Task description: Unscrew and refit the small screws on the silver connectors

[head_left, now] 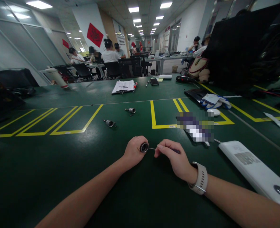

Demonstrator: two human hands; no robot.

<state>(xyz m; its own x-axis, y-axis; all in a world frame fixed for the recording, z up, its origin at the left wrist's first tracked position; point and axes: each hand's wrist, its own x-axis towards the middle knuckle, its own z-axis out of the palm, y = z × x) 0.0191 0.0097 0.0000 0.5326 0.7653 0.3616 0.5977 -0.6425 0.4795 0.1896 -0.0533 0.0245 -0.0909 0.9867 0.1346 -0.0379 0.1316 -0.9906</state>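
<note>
Head view, looking down at my green tabletop (106,190): my left hand (135,150) has its fingers curled snug around a short dark metal cup (144,147), round mouth tipped toward me. My right hand (175,158) is pinching a thin tool with a dark handle (176,151), fingers bent in around it, and its skinny metal shaft points at the side of the cup. Can't tell if the tip actually touches.

Two more shanked metal cutters (109,123) lie on their sides past my left hand, near each other but apart. As for text, it's slim pickings: the chunky white rounded power bank (256,174) right of my watch (200,179) has a grey printed block, too smeared to read. The little white labels (172,126) on the yellow tape outlines (154,115) are too tiny, and the pixelated slab (197,126) is hopeless. Big red diamond sign (95,34) on the far pillar carries dark lettering I can't make out either.
</note>
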